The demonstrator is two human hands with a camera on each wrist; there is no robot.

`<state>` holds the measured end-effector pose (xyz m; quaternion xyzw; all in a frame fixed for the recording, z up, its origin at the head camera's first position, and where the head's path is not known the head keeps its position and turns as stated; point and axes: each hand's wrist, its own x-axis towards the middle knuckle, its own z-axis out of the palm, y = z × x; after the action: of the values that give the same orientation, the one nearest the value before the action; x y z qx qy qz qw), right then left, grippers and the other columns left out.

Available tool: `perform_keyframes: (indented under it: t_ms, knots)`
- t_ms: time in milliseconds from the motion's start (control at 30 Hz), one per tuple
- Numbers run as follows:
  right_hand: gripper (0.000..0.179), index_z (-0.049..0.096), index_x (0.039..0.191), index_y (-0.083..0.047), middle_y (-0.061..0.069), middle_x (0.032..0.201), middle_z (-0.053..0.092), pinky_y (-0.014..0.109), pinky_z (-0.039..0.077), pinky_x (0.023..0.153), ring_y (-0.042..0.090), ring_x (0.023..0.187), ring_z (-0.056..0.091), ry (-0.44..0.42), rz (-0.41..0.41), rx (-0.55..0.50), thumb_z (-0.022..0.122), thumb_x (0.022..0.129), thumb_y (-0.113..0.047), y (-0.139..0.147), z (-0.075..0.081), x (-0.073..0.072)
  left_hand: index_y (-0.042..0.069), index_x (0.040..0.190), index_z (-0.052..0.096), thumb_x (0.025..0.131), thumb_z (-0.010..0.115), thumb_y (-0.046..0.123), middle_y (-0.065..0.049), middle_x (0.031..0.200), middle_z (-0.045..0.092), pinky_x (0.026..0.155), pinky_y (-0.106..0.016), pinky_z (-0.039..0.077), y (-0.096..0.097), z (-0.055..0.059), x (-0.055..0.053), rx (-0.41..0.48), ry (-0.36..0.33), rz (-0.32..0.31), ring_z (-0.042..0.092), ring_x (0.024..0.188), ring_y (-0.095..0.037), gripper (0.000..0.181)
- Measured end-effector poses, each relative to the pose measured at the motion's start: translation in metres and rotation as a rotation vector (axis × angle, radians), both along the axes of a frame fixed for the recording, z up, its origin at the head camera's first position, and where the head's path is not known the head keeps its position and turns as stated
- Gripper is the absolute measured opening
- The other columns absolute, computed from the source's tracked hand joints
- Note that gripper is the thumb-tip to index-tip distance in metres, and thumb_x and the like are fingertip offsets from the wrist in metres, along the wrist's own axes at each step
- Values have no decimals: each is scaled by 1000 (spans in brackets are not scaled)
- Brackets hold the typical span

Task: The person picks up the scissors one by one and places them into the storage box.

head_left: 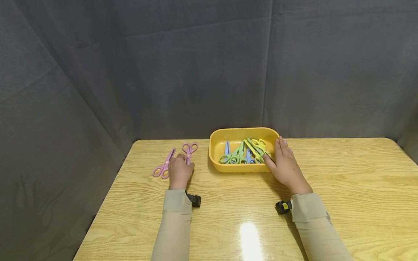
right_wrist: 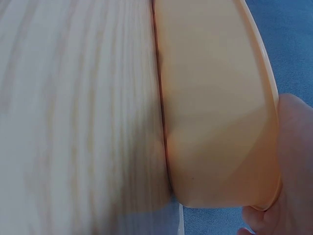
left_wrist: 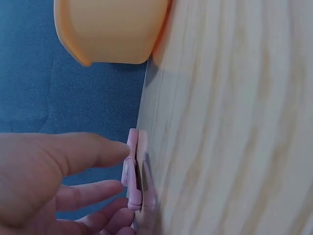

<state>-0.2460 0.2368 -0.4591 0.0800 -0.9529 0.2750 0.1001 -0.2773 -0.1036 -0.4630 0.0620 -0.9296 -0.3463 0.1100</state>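
Observation:
My left hand (head_left: 180,169) reaches over two pairs of pink scissors on the table. The right-hand pink scissors (head_left: 188,149) have their handles away from me. The other pink scissors (head_left: 166,163) lie slanted at the hand's left. In the left wrist view, the thumb reaches pink scissors (left_wrist: 132,171) and the spread fingers are beside them; no closed pinch shows. My right hand (head_left: 287,167) holds the right end of a yellow tray (head_left: 241,168), its thumb at the front rim and its fingers along the outer side. Green, blue and yellow scissors (head_left: 258,145) lie in the tray.
The wooden table (head_left: 215,214) meets a dark grey cloth (head_left: 196,79) at its far edge. The tray stands close to that edge. Both wrists wear dark camera straps, and light glares off the table's front middle.

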Motion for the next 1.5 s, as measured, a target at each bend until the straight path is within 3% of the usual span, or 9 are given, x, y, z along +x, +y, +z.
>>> perform_keyframes:
  t_ms: [233,400,533,1133,1333,1500]
  knots:
    - [83,11,155,15,33,164,4,62,9,120,48,152,3,1,-3,1,43,107,-43,0,-1,-1,-10,119,68,85,70,3,-32,118,65,103,-56,40,-1,-2,-2,-31,-6,3,55,117,-51,37]
    - [83,10,155,15,33,164,4,62,8,120,47,152,2,-1,-2,-1,43,107,-43,1,0,-1,-9,100,74,80,68,-6,-31,105,68,94,-57,46,-2,-5,-3,-37,76,6,60,106,-49,22]
    - [83,9,155,15,33,164,3,61,8,120,48,152,2,-8,2,-3,43,107,-43,1,1,-1,-9,90,73,79,63,-10,-31,97,67,88,-57,47,-1,-4,-2,-23,103,5,61,100,-48,15]
    - [83,9,156,15,34,164,3,61,8,120,48,152,3,-15,0,-4,42,107,-43,1,0,-1,-6,78,70,82,65,-7,-26,84,64,74,-56,51,-1,1,2,-61,79,14,65,82,-45,6]
    - [82,11,155,15,33,164,5,62,9,120,48,152,4,-4,-7,2,43,107,-44,1,-1,-1,-2,72,65,85,67,-5,-17,71,64,63,-49,51,-1,3,2,-34,76,2,60,64,-32,13]
    - [83,11,155,15,33,164,3,61,7,120,47,152,3,-9,-1,-8,43,107,-44,1,-2,-1,-5,81,69,86,65,-5,-18,75,68,64,-49,51,0,4,2,-22,73,-8,61,66,-33,6]
